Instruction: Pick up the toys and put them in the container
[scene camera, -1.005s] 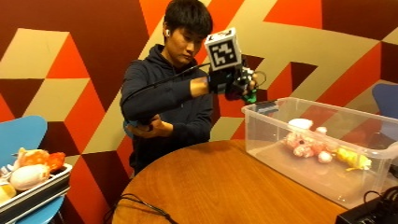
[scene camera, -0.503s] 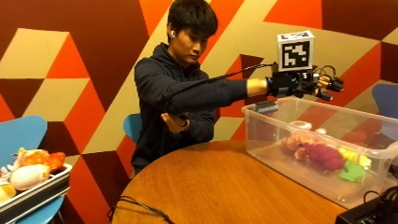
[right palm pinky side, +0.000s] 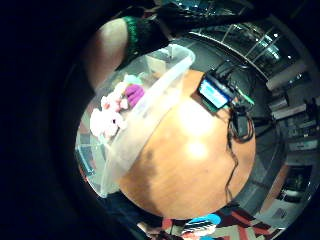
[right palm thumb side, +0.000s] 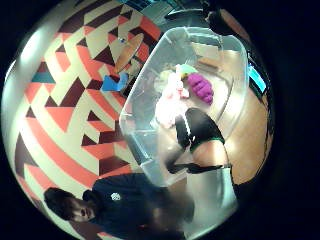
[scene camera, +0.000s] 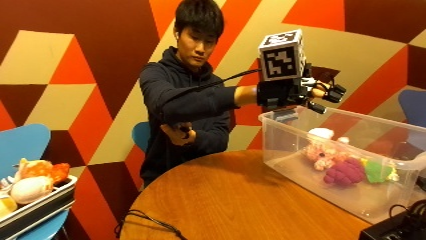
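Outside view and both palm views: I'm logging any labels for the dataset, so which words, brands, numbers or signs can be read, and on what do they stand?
No readable words, numbers or brands in any view.
Person's dark hoodie: a small pale chest mark, too small to read.
Lit screen on the table: bright, nothing legible.
Clear container and the toys in it: no label visible.

Wall (scene camera: 80, 65) of red, cream and brown triangles behind a round wooden table (scene camera: 233, 200); blue chairs (scene camera: 23, 150) beside.
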